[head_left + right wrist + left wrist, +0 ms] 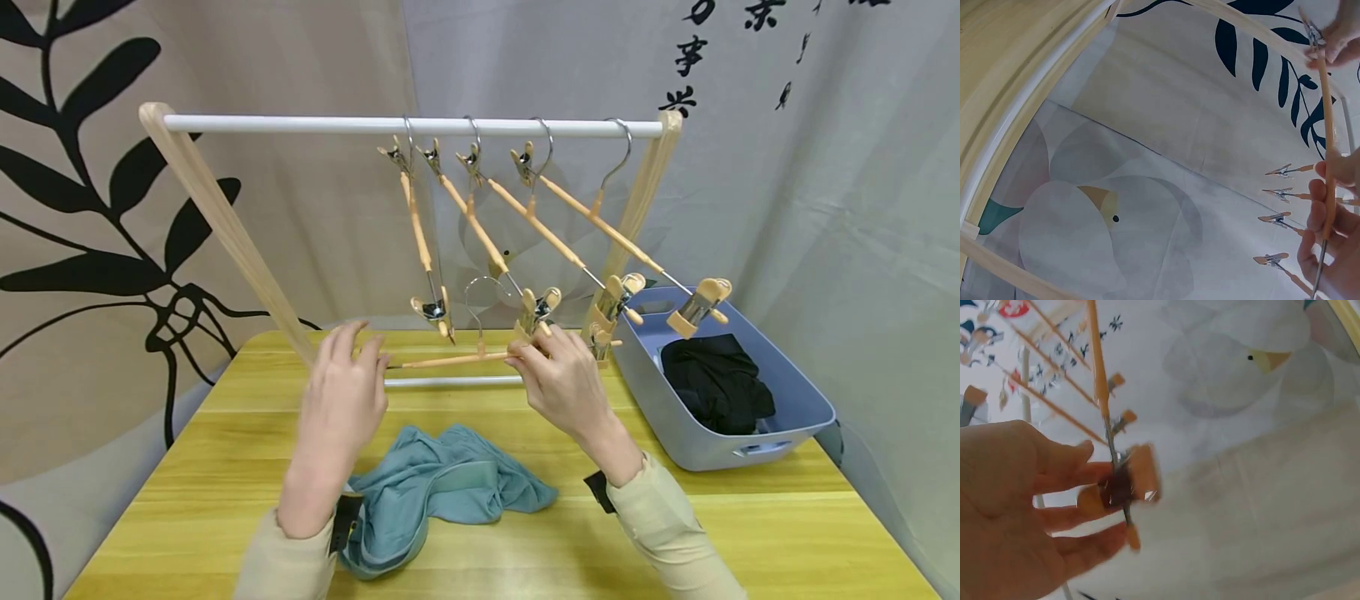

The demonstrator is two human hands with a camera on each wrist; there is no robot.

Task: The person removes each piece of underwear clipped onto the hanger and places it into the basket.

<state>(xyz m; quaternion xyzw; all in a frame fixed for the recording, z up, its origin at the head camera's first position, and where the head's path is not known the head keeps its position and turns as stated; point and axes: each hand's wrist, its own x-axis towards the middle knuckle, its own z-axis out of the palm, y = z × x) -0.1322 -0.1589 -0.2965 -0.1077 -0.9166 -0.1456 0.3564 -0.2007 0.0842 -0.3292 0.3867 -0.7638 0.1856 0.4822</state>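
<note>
A wooden clip hanger [457,360] with a metal hook is held level above the table, below the rack's rail. My right hand [558,379] grips its wooden bar toward the right end, fingers curled round it in the right wrist view. My left hand [341,400] is at the hanger's other end. There, in the left wrist view, its fairly straight fingers lie against the wooden clip [1144,474], with the thumb apart from it. On the table below lies a crumpled teal garment [457,483], partly behind the left wrist.
A wooden rack with a white rail [300,124] stands across the table [787,517]. Several clip hangers [532,218] hang on its right half, their near clips reaching close to my right hand. A blue-grey basket [652,400] at the right holds a black garment [716,383].
</note>
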